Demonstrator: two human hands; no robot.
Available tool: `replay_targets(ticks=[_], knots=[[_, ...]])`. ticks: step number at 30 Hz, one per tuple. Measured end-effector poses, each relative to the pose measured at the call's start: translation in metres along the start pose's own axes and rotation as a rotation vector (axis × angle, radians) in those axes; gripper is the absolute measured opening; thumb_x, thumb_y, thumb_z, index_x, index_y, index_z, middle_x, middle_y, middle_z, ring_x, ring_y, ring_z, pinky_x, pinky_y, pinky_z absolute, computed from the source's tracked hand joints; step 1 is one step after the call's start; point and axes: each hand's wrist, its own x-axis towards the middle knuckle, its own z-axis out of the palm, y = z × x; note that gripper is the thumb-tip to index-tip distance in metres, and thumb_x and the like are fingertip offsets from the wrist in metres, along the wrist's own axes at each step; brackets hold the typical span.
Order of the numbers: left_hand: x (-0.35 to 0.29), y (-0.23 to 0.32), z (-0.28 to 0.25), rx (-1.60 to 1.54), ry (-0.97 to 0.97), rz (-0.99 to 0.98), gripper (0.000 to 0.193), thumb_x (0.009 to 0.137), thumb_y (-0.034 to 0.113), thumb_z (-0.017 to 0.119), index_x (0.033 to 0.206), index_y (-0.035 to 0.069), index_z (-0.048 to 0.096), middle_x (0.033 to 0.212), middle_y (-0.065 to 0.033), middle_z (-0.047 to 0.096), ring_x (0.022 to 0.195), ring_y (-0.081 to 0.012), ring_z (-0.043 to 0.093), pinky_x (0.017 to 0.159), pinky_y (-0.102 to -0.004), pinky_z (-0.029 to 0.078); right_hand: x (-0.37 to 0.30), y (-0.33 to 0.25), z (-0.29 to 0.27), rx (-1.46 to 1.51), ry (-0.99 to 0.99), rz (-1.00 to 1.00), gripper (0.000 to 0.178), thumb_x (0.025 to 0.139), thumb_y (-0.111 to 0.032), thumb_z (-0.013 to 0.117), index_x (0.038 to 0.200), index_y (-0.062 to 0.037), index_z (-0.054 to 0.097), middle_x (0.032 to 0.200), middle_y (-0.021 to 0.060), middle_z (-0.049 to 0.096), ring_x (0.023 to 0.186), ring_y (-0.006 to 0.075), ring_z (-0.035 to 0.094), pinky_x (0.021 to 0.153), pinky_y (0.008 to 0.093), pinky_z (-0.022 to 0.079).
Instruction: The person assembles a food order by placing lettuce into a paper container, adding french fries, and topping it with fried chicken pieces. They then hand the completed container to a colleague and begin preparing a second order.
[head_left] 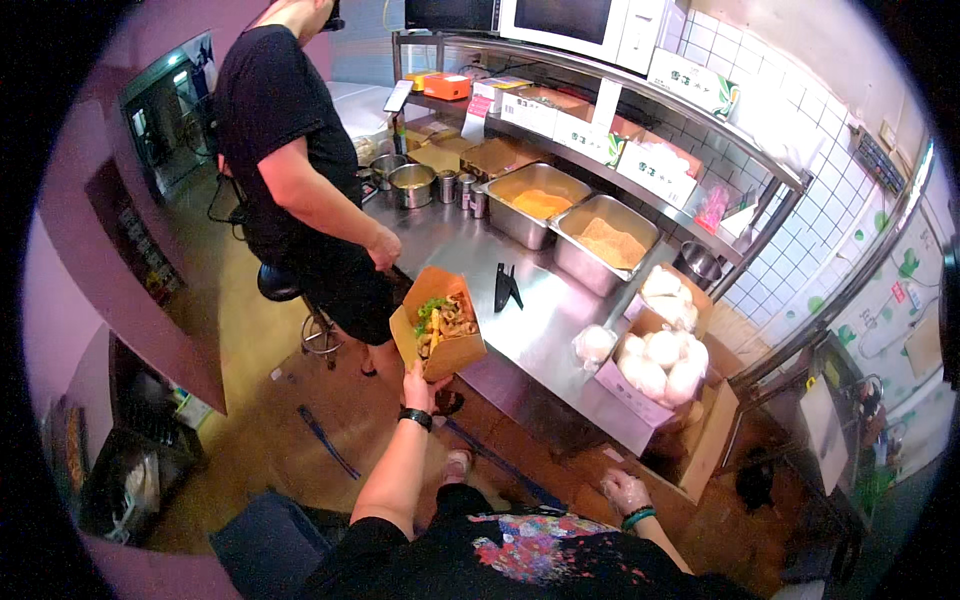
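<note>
My left hand [423,386], with a dark band at the wrist, grips an open brown paper takeaway box [458,354] from its near side. Inside lie mixed food pieces [445,322] with chopped greens at the left. The box is held up by the near left edge of the steel table [530,352]. Lower right, my right hand [625,490] wears a clear plastic glove and hangs away from the table, fingers curled, with nothing seen in it. On the steel top, black tongs [507,288] lie right of the box.
A person in black [290,130] stands at the table's left. Steel pans of orange powder [541,205] and tan powder [612,243] sit at the back. Bagged white round things fill a carton [640,405] on the right. A stool [283,284] stands left.
</note>
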Motion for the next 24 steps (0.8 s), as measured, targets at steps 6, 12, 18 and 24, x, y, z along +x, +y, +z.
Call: replay_targets(ticks=[6,12,18,24], knots=[[0.096,0.002,0.017,0.058,-0.003,-0.014,0.034,0.091,0.025,0.035,0.120,0.008,0.032,0.111,-0.0127,0.049,0.094,-0.0298,0.054,0.065,-0.0434,0.052,0.024,0.027,0.036,0.224,0.084,0.280,0.024,0.078,-0.024,0.054,0.095,-0.0074,0.059,0.081,0.0154,0.062,0.074,0.0283,0.060,0.065,0.0369,0.047],[0.171,-0.002,0.036,0.138,-0.028,-0.062,0.036,0.091,0.025,0.035,0.124,0.010,0.029,0.114,-0.0131,0.046,0.088,-0.0278,0.057,0.061,-0.0388,0.052,0.052,0.003,0.046,0.090,0.058,0.378,0.027,0.077,-0.031,0.055,0.090,-0.0079,0.061,0.080,0.0185,0.061,0.073,0.0326,0.059,0.066,0.0403,0.047],[0.223,-0.021,0.027,0.149,-0.040,-0.034,0.036,0.091,0.024,0.035,0.123,0.008,0.029,0.111,-0.0130,0.046,0.083,-0.0266,0.058,0.058,-0.0354,0.052,0.074,-0.044,0.045,0.057,0.037,0.463,0.026,0.077,-0.024,0.058,0.096,-0.0078,0.061,0.085,0.0139,0.063,0.079,0.0242,0.061,0.070,0.0328,0.047],[0.228,-0.026,0.044,0.187,-0.016,-0.088,0.041,0.089,0.027,0.041,0.124,0.008,0.032,0.111,-0.0108,0.048,0.096,-0.0261,0.052,0.078,-0.0404,0.046,0.066,-0.031,0.065,0.017,0.058,0.462,0.029,0.078,-0.033,0.055,0.091,-0.0071,0.062,0.081,0.0183,0.061,0.077,0.0331,0.059,0.068,0.0415,0.046]])
